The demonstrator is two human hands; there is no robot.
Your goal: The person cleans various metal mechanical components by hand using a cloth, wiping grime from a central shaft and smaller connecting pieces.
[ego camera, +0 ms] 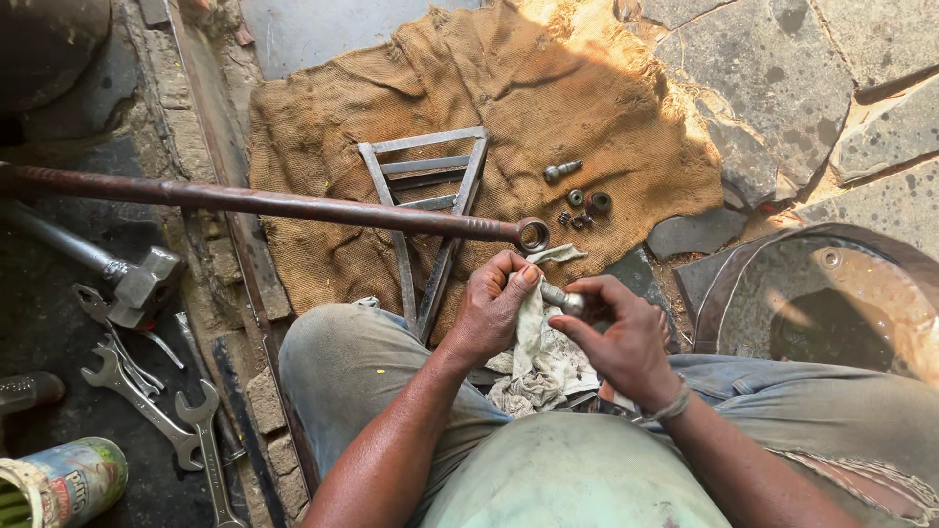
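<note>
My left hand [497,305] grips a dirty white rag [536,354] wrapped around one end of a short metal pin [565,299]. My right hand [618,337] holds the pin's other end between thumb and fingers. Both hands are above my lap. Just beyond them, the ring end of a long rusty steel rod [293,205] lies across a burlap sack [548,108].
A triangular metal frame [425,186] lies on the sack, with a bolt [561,171] and several small nuts and bushings [585,205] to its right. Spanners [161,406], a hammer head [142,284] and a tin can [64,484] are at left. A metal basin [831,293] stands at right.
</note>
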